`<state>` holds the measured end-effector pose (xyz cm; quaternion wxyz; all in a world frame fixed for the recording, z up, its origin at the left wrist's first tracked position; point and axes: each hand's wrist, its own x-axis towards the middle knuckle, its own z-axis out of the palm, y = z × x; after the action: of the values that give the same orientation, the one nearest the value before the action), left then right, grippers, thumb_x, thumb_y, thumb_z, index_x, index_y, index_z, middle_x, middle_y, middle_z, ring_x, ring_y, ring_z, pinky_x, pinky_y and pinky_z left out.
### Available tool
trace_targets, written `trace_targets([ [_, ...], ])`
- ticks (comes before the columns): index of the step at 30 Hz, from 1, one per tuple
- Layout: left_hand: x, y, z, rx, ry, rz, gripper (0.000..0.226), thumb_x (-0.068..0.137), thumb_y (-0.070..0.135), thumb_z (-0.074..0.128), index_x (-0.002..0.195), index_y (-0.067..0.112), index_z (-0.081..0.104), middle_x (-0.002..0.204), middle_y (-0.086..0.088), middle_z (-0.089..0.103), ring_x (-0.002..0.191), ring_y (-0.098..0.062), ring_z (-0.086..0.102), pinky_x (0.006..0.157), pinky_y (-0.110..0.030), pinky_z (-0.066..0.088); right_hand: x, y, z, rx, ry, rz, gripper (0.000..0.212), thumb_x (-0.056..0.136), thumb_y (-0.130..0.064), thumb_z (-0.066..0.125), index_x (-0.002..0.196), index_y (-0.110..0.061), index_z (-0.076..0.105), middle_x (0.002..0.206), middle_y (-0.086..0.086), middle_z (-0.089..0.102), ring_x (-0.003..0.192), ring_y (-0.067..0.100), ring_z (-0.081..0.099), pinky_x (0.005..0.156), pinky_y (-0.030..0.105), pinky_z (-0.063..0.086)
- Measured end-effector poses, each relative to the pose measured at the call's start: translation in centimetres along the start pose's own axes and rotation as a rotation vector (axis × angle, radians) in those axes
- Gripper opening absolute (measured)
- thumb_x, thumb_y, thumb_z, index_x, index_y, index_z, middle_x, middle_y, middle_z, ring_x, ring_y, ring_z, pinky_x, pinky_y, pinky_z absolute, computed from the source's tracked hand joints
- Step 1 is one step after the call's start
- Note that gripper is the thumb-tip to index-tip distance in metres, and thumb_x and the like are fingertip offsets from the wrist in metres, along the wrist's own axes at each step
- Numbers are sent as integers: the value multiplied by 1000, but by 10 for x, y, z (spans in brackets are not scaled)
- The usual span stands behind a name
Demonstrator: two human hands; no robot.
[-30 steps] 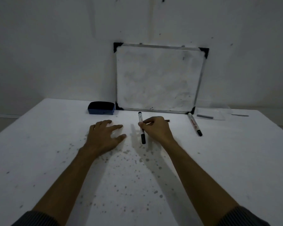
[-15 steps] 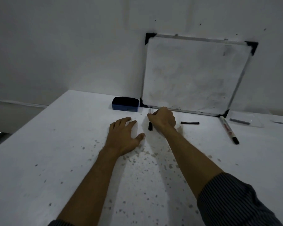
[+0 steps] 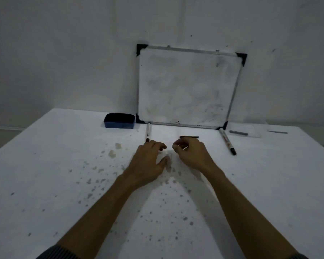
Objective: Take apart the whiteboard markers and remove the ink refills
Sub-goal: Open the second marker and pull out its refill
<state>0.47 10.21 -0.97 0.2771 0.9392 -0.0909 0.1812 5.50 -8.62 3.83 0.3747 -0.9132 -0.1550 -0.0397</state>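
A white-bodied marker (image 3: pixel 148 132) lies on the table (image 3: pixel 51 165), pointing away from me. Its near end meets the fingertips of my left hand (image 3: pixel 148 161), which rests palm down with fingers spread and holds nothing. My right hand (image 3: pixel 192 156) is curled just to the right, with thumb and fingers pinched on a small dark piece (image 3: pixel 184 147); I cannot tell what part it is. Just beyond that hand lies a thin black stick (image 3: pixel 189 136). A second marker (image 3: pixel 227 141) with a black cap lies further right.
A small whiteboard (image 3: pixel 187 86) leans on the wall at the table's back edge. A blue eraser (image 3: pixel 119 120) sits to its left. Two thin grey sticks (image 3: pixel 238 133) (image 3: pixel 277 132) lie at the far right near a clear plastic sheet. Grey ink spots cover the tabletop.
My right hand has let go of the white marker, which now lies further left, and has drawn back to the right with a small dark piece. My left hand slid up to the marker's near end.
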Motion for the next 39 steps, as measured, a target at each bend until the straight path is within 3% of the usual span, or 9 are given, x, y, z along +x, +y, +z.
trace_targets([
  [4, 16, 32, 23, -74, -52, 6, 38, 99, 38, 62, 132, 19, 61, 125, 0, 63, 116, -18, 56, 101, -37, 49, -19, 40, -38, -31, 147, 40, 15, 95, -33, 69, 105, -23, 74, 88, -14, 70, 71, -3, 64, 57, 3, 43],
  [7, 28, 57, 42, -151, -48, -13, 30, 100, 28, 65, 127, 14, 65, 122, -5, 64, 117, -23, 56, 104, -40, 47, -24, 71, -53, -90, 388, 114, 22, 94, -23, 71, 115, -15, 70, 106, 4, 68, 91, 18, 67, 79, 22, 51],
  [10, 31, 69, 59, -26, 8, 24, 26, 98, 22, 66, 119, 8, 70, 119, -10, 65, 112, -29, 57, 99, -42, 46, -23, 90, -56, -25, 475, 252, 38, 93, -17, 73, 127, -7, 61, 130, 18, 50, 114, 32, 59, 99, 37, 51],
  [14, 33, 65, 62, -16, 7, 42, 25, 97, 22, 67, 118, 10, 71, 120, -8, 64, 112, -28, 55, 100, -41, 46, -15, 98, -56, -46, 543, 399, 50, 92, -19, 74, 134, -2, 54, 135, 21, 42, 118, 36, 54, 100, 39, 50],
  [23, 33, 61, 61, -139, -4, -22, 20, 98, 25, 68, 113, 14, 71, 115, -1, 65, 113, -19, 55, 100, -35, 50, -7, 99, -67, -71, 512, 525, 25, 102, -17, 59, 119, 1, 65, 123, 22, 60, 108, 39, 63, 86, 41, 50],
  [27, 32, 63, 55, -304, -5, -146, 24, 100, 35, 66, 120, 21, 70, 111, 7, 63, 105, -9, 60, 93, -22, 47, -26, 88, -67, 261, 525, 525, 27, 101, -22, 64, 119, -4, 72, 112, 15, 74, 98, 29, 68, 79, 28, 50],
  [31, 36, 71, 45, -564, -16, -245, 26, 107, 38, 56, 121, 25, 73, 114, 10, 75, 104, 0, 67, 96, -27, 54, -52, 66, -60, 688, 443, 562, 30, 97, -25, 71, 122, -9, 74, 95, 4, 71, 86, 17, 62, 75, 29, 49],
  [34, 38, 86, 41, -744, 7, -325, 40, 112, 44, 39, 120, 24, 73, 107, 14, 78, 101, 2, 69, 87, -25, 53, -70, 45, -58, 894, 334, 528, 22, 96, -20, 73, 112, -7, 77, 81, 6, 68, 71, 16, 59, 67, 27, 52],
  [39, 44, 101, 32, -1085, -88, -366, 42, 109, 48, 45, 113, 20, 76, 101, 1, 84, 104, -16, 78, 95, -30, 60, -92, 14, -37, 998, 194, 426, 13, 93, -19, 76, 103, -12, 78, 90, 9, 78, 71, 20, 75, 67, 27, 63],
])
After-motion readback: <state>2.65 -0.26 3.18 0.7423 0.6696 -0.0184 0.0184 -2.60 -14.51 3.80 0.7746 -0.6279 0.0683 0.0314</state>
